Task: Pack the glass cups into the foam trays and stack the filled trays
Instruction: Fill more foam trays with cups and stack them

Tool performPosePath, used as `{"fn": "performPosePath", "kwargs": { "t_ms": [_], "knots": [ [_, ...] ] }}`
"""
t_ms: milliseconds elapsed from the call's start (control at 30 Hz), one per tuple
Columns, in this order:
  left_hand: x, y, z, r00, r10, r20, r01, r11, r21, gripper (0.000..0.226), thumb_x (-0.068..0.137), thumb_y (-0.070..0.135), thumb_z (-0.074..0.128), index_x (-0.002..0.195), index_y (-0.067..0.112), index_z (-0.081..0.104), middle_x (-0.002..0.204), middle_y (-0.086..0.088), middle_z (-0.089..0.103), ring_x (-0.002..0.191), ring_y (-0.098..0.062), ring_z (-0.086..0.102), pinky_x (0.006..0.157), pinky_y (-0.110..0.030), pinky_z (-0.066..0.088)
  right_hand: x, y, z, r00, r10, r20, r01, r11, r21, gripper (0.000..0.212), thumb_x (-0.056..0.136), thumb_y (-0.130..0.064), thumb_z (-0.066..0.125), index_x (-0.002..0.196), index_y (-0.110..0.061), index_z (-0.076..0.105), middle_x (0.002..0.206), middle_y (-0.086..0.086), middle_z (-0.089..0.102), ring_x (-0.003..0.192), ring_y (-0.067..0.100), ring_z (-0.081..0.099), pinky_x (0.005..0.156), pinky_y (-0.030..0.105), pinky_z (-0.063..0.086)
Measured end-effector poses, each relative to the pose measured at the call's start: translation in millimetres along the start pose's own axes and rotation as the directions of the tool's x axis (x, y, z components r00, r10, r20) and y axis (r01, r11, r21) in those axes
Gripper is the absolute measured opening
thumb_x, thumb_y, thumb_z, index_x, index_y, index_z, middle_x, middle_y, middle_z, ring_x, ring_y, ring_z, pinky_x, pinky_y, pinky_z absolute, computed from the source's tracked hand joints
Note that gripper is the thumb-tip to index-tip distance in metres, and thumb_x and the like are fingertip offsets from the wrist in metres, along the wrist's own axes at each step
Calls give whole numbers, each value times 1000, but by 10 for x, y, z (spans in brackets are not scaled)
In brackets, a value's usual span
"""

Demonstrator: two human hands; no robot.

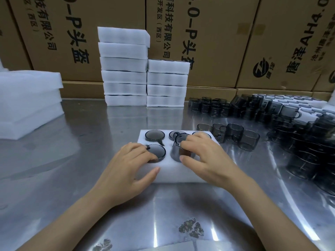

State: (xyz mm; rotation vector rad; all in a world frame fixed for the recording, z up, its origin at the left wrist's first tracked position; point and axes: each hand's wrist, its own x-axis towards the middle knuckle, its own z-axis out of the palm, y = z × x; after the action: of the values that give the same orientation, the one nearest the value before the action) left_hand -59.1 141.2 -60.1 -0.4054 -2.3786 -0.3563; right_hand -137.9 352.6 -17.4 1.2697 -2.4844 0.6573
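left hand [130,160] flat, fingers resting on a seated glass cup [156,151] | foam tray [163,171] on shiny tabletop [72,178] | right hand [203,156] grips tilted cup [178,148] at a near hole | loose cups [241,136] at right

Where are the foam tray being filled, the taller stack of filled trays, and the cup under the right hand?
foam tray [170,173]: head view, bare front edge.
taller stack of filled trays [124,66]: head view, front face, mid-height.
cup [176,153]: head view, glass side wall.
right hand [204,156]: head view, back of hand.

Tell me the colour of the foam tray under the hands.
White foam tray, clearest in the head view.
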Motion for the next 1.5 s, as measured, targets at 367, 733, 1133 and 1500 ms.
{"fn": "performPosePath", "kwargs": {
  "t_ms": [367,733,1133,1500],
  "knots": [
    [81,96,-80,999,-34,4,35,997,-65,28,86,41,51,100,21,64,94,10,59,92,-13,56,92,-41,43,-36,-3,6,987,67,-148,-40,983,181,24,77,-50,53,92,-33,45,103,-20,39,92,2,46,75,15,38],
    [172,319,45,987,124,98,-126,992,9,66,89,45,43,146,14,31,154,2,28,143,-13,23,116,-34,16,-74,27,36,995,98,3,-97,982,162,60,91,-40,37,148,-32,21,149,-29,15,133,-22,7,107,2,4],
    [198,361,125,983,119,143,-147,968,203,61,80,49,46,120,7,65,124,-6,64,113,-19,62,102,-44,40,-78,-2,132,975,128,180,-96,979,-177,52,100,-34,27,150,-26,21,157,-12,14,144,2,11,117,29,13],
    [133,351,169,977,157,146,-190,949,253,55,87,43,43,129,10,58,136,-3,55,120,-20,57,100,-39,45,278,986,-64,756,599,-264,-539,798,270,45,91,-3,40,126,-26,56,128,-4,58,98,14,59,75,32,47]
  ]
}}
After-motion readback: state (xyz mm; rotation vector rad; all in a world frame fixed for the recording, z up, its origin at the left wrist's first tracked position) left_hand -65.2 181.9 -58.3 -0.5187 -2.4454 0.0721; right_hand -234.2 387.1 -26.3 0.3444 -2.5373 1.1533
